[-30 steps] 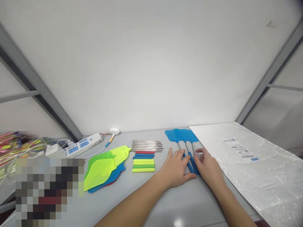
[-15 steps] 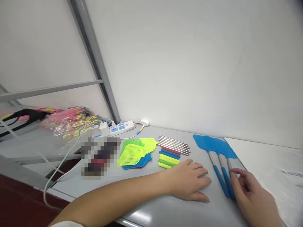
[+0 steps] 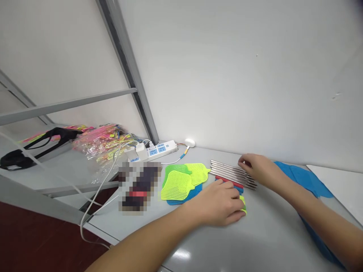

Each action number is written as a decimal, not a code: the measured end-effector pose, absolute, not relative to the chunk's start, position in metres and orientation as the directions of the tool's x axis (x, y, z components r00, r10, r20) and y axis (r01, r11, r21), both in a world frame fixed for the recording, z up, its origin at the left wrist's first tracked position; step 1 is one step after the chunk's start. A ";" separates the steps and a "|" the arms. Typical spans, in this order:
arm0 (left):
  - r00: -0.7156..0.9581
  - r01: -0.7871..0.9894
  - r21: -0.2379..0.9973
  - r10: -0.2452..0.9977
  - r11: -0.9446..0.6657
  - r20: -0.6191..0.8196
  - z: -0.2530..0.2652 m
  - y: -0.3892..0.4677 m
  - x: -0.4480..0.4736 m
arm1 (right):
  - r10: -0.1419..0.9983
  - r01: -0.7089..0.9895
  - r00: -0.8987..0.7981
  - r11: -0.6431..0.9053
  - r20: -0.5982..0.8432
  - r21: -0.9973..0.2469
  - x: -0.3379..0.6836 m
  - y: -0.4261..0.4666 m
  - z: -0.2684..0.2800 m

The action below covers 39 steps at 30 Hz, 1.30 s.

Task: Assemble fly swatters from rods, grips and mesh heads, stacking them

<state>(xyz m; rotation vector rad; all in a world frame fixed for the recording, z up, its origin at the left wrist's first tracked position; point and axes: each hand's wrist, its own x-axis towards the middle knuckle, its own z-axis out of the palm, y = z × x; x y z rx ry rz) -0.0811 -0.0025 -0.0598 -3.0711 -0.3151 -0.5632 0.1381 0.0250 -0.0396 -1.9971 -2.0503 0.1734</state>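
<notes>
My left hand (image 3: 222, 202) reaches in palm down over a row of coloured handle grips, among them a red grip (image 3: 236, 184). Its fingers are bent, with thumb and index finger close together at the right ends of the yellow and green grips (image 3: 243, 206). The palm hides most of the row. My right hand (image 3: 256, 168) is at the right end of a row of thin metal rods (image 3: 229, 172). Its fingers are curved, a gap shows between thumb and index finger, and no held thing shows. Several blue fly swatters (image 3: 306, 177) lie partly behind the right forearm.
Left of the rods lie perforated swatter heads (image 3: 177, 185) in yellow, green and blue. Behind them are a power strip (image 3: 160, 150) and a white cable (image 3: 85, 215). Bagged colourful items (image 3: 99, 141) and a black strap-like object (image 3: 53, 143) occupy the left shelf. A blurred patch covers something on the table.
My right hand has let go of the blue swatters and moved left to the metal rods. My left hand has shifted onto the coloured grips, its fingers now bent. The view has turned right-to-left.
</notes>
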 end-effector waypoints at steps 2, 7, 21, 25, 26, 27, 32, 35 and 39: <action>0.919 0.196 0.015 0.190 -0.980 0.345 -0.059 -0.001 -0.084 | 0.996 0.958 -0.036 0.058 0.083 -0.281 0.137 0.049 -0.047; 0.927 0.214 -0.015 0.198 -0.977 0.317 -0.058 0.004 -0.089 | 0.994 0.944 -0.107 0.108 0.019 -0.310 0.142 0.067 -0.061; 0.956 0.187 0.024 0.188 -0.982 0.224 -0.058 -0.003 -0.085 | 0.975 0.936 -0.222 0.220 0.026 -0.273 0.141 0.060 -0.057; 0.971 0.135 0.021 0.137 -0.991 0.196 -0.063 -0.011 -0.081 | 0.975 0.935 -0.223 0.221 0.027 -0.276 0.139 0.059 -0.056; 0.974 0.125 0.017 0.126 -0.992 0.191 -0.064 -0.013 -0.080 | 0.975 0.936 -0.222 0.221 0.025 -0.274 0.139 0.059 -0.056; 0.975 0.117 0.015 0.118 -0.993 0.187 -0.065 -0.014 -0.080 | 0.975 0.937 -0.223 0.220 0.021 -0.271 0.139 0.059 -0.056; 0.975 0.132 0.042 0.138 -0.990 0.176 -0.065 -0.013 -0.080 | 0.973 0.947 -0.228 0.212 -0.038 -0.242 0.140 0.065 -0.055; 0.969 0.159 0.073 0.170 -0.985 0.179 -0.064 -0.009 -0.081 | 0.967 0.955 -0.231 0.205 -0.104 -0.214 0.141 0.070 -0.056; 0.962 0.177 0.120 0.198 -0.977 0.190 -0.062 -0.007 -0.082 | 0.962 0.960 -0.247 0.227 -0.114 -0.163 0.139 0.071 -0.056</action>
